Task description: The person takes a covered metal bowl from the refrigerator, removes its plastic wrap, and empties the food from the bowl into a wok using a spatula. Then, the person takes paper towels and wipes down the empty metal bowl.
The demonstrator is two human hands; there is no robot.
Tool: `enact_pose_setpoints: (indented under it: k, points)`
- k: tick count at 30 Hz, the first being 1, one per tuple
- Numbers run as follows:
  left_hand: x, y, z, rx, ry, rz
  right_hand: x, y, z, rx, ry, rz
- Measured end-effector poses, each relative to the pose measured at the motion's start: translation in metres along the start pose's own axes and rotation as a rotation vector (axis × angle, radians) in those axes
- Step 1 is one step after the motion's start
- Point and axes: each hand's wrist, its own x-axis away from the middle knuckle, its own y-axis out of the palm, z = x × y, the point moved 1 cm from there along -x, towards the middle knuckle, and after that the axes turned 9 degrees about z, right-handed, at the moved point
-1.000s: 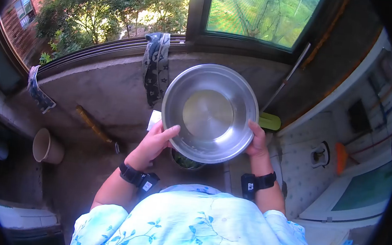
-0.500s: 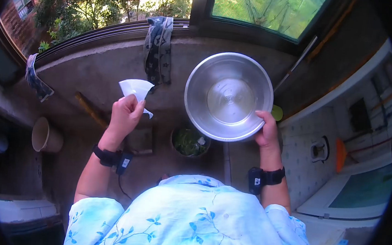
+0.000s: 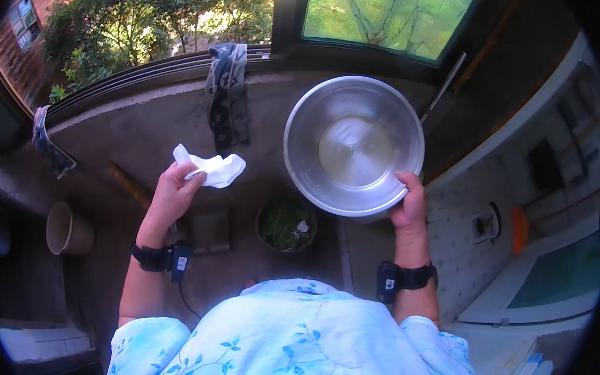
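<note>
My left hand [image 3: 176,190] pinches a crumpled white tissue [image 3: 220,170], which spreads out to the right of the fingers. In my right hand [image 3: 410,203] is a round metal basin [image 3: 302,142], gripped at its lower right rim with the thumb over the edge. The basin's inside faces me, and its bottom looks shiny, with nothing I can make out in it. A gap separates the tissue from the basin.
Below stands a round container [image 3: 261,235] of green leaves with a small white piece on top. A beige bucket [image 3: 71,231] is at the left. Cloths, one dark and patterned [image 3: 228,97], hang over the window ledge. An orange object [image 3: 519,231] is at the right.
The tissue has swung out to the right and opened wider in my left hand, which is a little lower. The basin stays in my right hand, nearly in place. The view has shifted slightly.
</note>
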Motion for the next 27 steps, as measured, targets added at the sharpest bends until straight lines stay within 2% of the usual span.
enact_pose_setpoints:
  k: [1, 3, 5, 7, 9, 11, 13, 15, 17, 21, 23, 24, 25, 27]
  points:
    - [-0.002, -0.001, -0.003, 0.005, 0.012, -0.006, 0.001, 0.000, -0.001, 0.009, -0.008, -0.011]
    - [-0.008, -0.004, -0.003, 0.090, -0.205, 0.062, 0.003, 0.000, -0.003, 0.021, -0.023, -0.004]
    - [-0.017, -0.004, 0.009, 0.188, -0.197, 0.119, 0.000, -0.005, -0.001, 0.061, -0.016, -0.005]
    - [-0.034, -0.006, 0.021, 0.084, -0.093, 0.258, 0.000, -0.005, 0.000, 0.079, -0.024, -0.005]
    - [-0.060, -0.011, 0.023, -0.066, 0.109, 0.297, 0.000, -0.003, 0.000, 0.101, -0.027, -0.008]
    - [-0.084, -0.013, 0.038, -0.087, 0.150, 0.280, -0.001, 0.004, 0.001, 0.147, -0.059, -0.086]
    - [-0.104, 0.003, 0.072, -0.032, 0.439, 0.387, 0.007, 0.021, 0.000, 0.183, -0.103, -0.126]
    - [-0.112, 0.024, 0.104, -0.161, 0.503, 0.328, 0.009, 0.027, 0.005, 0.191, -0.096, -0.164]
    - [-0.116, 0.050, 0.130, -0.218, 0.677, 0.170, 0.012, 0.034, 0.011, 0.212, -0.066, -0.173]
    - [-0.110, 0.105, 0.173, -0.178, 0.909, 0.064, 0.014, 0.047, 0.016, 0.280, -0.119, -0.238]
    - [-0.101, 0.122, 0.185, -0.211, 1.034, -0.057, 0.014, 0.050, 0.018, 0.272, -0.123, -0.293]
    - [-0.098, 0.128, 0.187, -0.326, 1.040, -0.185, 0.014, 0.050, 0.019, 0.270, -0.124, -0.295]
    - [-0.098, 0.132, 0.185, -0.328, 1.041, -0.184, 0.014, 0.049, 0.019, 0.290, -0.132, -0.286]
    - [-0.098, 0.139, 0.182, -0.384, 1.068, -0.373, 0.013, 0.049, 0.018, 0.309, -0.142, -0.279]
